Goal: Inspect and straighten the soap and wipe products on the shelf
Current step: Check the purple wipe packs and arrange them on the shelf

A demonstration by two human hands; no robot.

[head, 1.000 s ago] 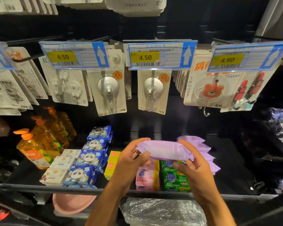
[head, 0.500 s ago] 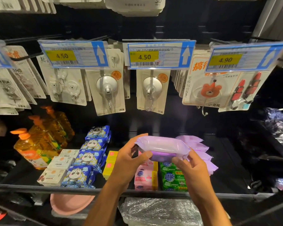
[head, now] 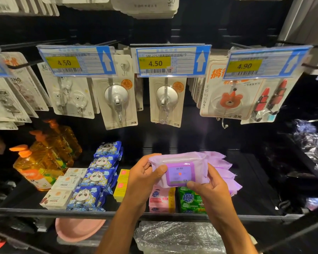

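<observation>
Checking the purple wipes [head: 180,167] label-up, left hand [head: 145,177] and right hand [head: 207,189] clamped on its ends; next, back onto the stack [head: 226,173].

The wipe pack [head: 180,169] is pale lilac with a deeper purple label, matching the lilac stack [head: 226,164] behind. The blue packs [head: 99,177] carry a panda print; soap bars [head: 159,199] are pink and green, bottles [head: 33,167] amber with orange pumps

Wipe pack [head: 180,160] over soap bars [head: 189,198]; bottles [head: 37,167] left; hook cards [head: 117,101] above.
</observation>
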